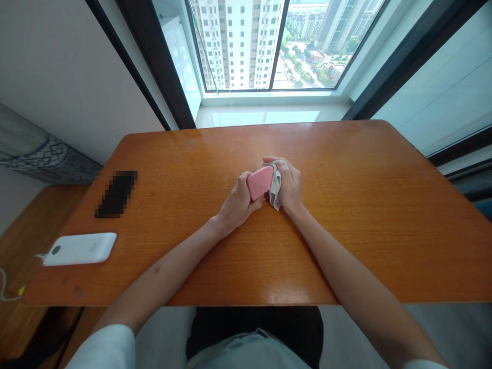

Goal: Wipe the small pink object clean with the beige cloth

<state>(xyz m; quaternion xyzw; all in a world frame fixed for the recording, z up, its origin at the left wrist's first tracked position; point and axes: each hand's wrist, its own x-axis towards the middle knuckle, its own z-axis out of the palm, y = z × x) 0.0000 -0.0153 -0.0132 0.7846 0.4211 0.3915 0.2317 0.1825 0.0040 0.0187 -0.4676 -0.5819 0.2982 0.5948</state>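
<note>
Over the middle of the wooden table [184, 195], my left hand [239, 201] is closed around the near left end of a small pink box-shaped object [260, 182]; what kind of object it is I cannot tell. My right hand [291, 185] grips a light grey cloth [275, 188] and presses it against the right end of the pink object. The cloth hangs down a little below the fingers. Some fingertips of both hands are hidden behind the object and the cloth.
On the table's left side lies a white power bank [82, 249] with a cable at its left end. Beyond it is a dark pixelated patch [116, 195]. A window [265, 46] stands behind the far edge. A patterned curtain [46, 154] hangs at left.
</note>
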